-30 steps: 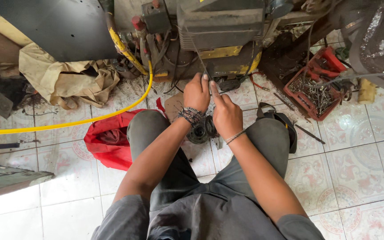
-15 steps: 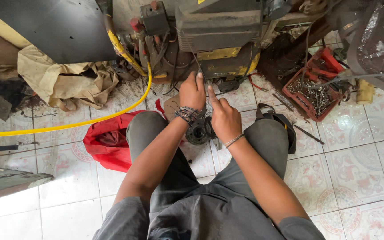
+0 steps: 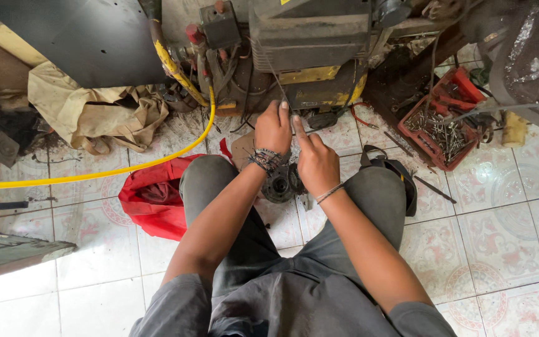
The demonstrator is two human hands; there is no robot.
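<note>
My left hand (image 3: 274, 129), with dark braided bands at the wrist, is closed around a thin grey wire (image 3: 276, 75) that runs down from the dirty machine (image 3: 307, 43) in front of me. Just to its right, touching it, my right hand (image 3: 317, 163) pinches the same wire with the index finger stretched up along it. Below both hands a round dark metal part (image 3: 279, 184) lies on the tiled floor between my knees.
A yellow hose (image 3: 95, 175) curves across the floor at left. A red bag (image 3: 151, 200) lies by my left knee, a crumpled tan cloth (image 3: 95, 112) behind it. A red tray of nails (image 3: 438, 128) sits at right, and a black strap (image 3: 400, 171) by my right knee.
Both hands stay together on the wire in front of the machine, shifting only slightly. Nothing else has moved.
</note>
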